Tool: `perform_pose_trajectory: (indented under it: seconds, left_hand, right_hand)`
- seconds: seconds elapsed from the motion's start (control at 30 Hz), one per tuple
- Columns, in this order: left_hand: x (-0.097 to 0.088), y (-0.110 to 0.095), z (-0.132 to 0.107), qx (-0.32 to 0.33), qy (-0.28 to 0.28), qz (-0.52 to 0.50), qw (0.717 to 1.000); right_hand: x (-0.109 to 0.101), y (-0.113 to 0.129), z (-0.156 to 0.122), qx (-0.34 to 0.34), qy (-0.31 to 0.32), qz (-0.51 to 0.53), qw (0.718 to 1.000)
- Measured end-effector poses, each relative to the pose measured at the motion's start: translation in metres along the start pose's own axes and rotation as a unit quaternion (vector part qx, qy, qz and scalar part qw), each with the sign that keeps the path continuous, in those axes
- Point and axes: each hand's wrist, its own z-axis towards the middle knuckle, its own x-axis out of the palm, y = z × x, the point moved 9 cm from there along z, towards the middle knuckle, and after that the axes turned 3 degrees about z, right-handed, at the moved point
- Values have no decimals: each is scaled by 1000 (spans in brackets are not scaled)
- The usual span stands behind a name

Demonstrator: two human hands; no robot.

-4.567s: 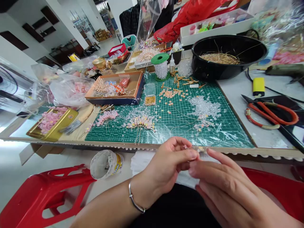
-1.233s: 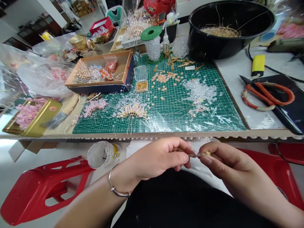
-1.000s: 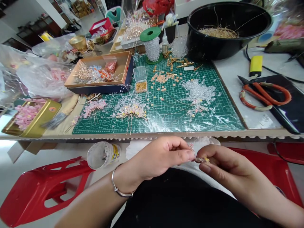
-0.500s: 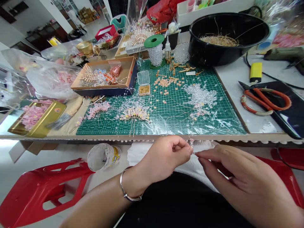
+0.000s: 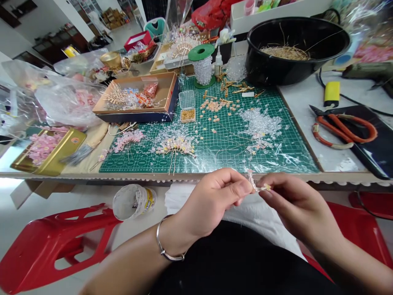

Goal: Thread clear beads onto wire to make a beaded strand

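Between my two hands, just off the table's front edge, is a small beaded sprig (image 5: 251,180) with clear beads and a pink tip. My left hand (image 5: 219,198), a silver bangle at its wrist, pinches the base of it between thumb and forefinger. At the sprig's right end, my right hand (image 5: 291,198) pinches a pale yellow flower bead (image 5: 267,187). Beyond them, clear beads (image 5: 260,123) lie heaped on the green cutting mat (image 5: 211,157). A beaded hair comb (image 5: 175,146) and a pink beaded piece (image 5: 129,139) rest to the left.
Behind stand an open box (image 5: 138,96) of beaded pieces, a bead spool (image 5: 202,65) and a black basin (image 5: 296,49). Orange-handled scissors (image 5: 346,127) lie right. Below left are a white tub (image 5: 132,203) and a red stool (image 5: 55,246).
My right hand has moved slightly up and turned, its fingers now pinching a yellow flower bead that was not visible before. The sprig shows more between my hands; my left hand shifted slightly.
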Motion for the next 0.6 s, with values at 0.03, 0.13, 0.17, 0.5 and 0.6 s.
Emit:
perform_pose_trajectory:
  seconds: [0.03,0.13,0.17,0.5,0.6]
  left_hand:
    - [2,1,-1,-9,12,-2,1000]
    - [8,10,-2,-57,54,-11,997]
    - [9,14,-2,-76,63,-5,995]
    - [15,34,-2,-189,190,150,952]
    - [11,33,2,-203,190,192,941]
  right_hand:
    - [2,-5,2,17,17,19,1000]
    - [5,-8,8,34,68,50,996]
    - [3,-5,11,35,78,47,995]
    - [18,33,19,6,282,-121,952]
    - [13,48,18,-37,204,-200,958]
